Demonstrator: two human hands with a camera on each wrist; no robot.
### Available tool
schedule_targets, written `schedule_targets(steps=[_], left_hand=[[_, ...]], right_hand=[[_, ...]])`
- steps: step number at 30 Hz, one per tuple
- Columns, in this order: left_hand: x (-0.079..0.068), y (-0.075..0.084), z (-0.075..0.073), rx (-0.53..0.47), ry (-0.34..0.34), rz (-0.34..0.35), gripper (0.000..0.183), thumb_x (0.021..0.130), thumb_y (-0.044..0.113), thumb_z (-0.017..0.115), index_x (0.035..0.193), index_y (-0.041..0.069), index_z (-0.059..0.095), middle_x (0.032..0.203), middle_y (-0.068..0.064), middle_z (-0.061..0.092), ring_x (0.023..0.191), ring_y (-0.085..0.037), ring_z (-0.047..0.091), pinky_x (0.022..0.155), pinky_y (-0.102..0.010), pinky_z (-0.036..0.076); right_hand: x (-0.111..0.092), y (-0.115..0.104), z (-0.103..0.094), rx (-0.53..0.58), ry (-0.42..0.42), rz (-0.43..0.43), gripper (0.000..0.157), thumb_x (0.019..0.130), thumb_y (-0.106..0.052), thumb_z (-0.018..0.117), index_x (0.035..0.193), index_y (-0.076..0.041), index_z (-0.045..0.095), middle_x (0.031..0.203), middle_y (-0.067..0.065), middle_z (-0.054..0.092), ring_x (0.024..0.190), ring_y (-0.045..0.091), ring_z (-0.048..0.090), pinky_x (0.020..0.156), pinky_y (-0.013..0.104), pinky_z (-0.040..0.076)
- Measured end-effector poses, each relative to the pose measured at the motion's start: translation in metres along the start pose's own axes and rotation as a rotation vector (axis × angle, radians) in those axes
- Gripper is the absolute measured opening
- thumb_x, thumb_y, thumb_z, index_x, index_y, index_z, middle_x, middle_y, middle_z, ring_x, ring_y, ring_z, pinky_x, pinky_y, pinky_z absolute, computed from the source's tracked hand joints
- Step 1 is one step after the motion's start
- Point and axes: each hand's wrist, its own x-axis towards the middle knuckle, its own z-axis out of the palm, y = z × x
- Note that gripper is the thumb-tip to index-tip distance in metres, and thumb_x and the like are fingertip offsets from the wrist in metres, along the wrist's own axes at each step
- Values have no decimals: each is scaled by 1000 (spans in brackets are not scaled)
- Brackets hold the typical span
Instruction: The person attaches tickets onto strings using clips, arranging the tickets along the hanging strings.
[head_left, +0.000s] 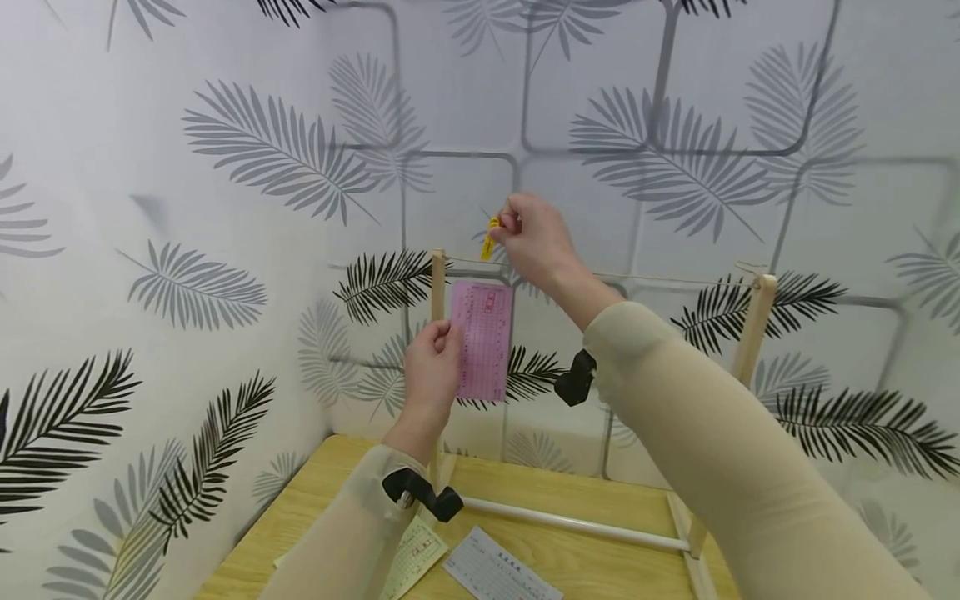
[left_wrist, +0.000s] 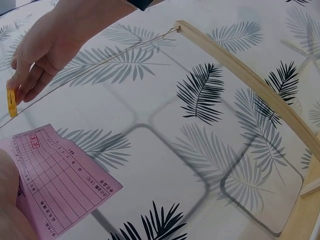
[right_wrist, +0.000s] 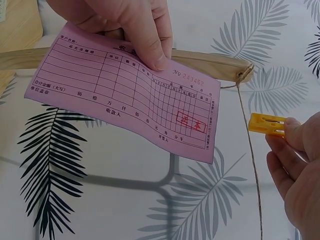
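My left hand [head_left: 433,367] pinches a pink receipt slip [head_left: 487,350] by its left edge, holding it upright just below a thin string [head_left: 652,278]. Printed lines and a red stamp show on the slip in the right wrist view. Above the string, my right hand [head_left: 534,237] pinches a yellow clothespin [head_left: 489,239] between thumb and fingers. The clothespin points down toward the string, close over it near the left post. In the left wrist view, the slip's top edge hangs a little under the string.
The string runs between two wooden posts [head_left: 753,329] of a frame, with a white rod [head_left: 570,522] joining its base. On the wooden table [head_left: 600,575] lie a yellowish slip [head_left: 415,557] and a white slip [head_left: 498,567]. A leaf-patterned wall covering stands behind.
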Motion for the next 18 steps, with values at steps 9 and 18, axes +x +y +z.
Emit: schedule_targets(steps=[9,18], left_hand=[[4,2,2,-23,-5,-25,26,117,24,60,129,6,73,108,-11,80,91,-24,74,77,-40,62],[5,4,2,-17,-4,-30,26,117,25,59,129,6,73,111,-11,79,93,-24,74,79,-41,62]], right_hand=[[-2,2,6,-43,-24,-6,39,107,-3,72,86,-8,40,110,13,58,111,23,61,85,39,45],[-4,5,13,-63,-39,-12,39,107,-3,72,85,-8,41,113,14,62,107,25,59,84,39,46]])
